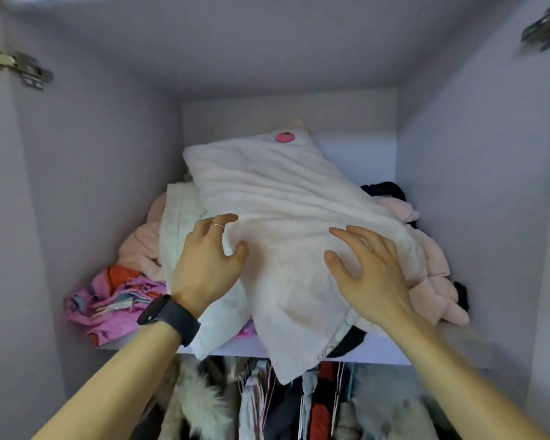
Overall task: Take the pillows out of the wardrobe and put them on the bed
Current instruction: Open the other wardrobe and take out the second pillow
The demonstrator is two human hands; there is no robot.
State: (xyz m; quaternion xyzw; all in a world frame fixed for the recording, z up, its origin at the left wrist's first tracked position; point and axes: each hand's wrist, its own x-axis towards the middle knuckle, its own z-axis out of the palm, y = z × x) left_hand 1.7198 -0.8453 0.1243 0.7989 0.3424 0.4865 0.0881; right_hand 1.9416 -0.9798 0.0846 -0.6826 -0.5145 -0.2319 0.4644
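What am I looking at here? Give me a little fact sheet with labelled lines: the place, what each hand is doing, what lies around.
place: upper wardrobe shelf, above hanging clothes
main item: white pillow on top of a pile, one corner overhanging the shelf edge
left hand: grips the pillow's left side; black watch on the wrist
right hand: open, fingers spread over the pillow
nearby: pink plush fabric to the right, patterned pink cloth to the left
task stage: pillow not yet out
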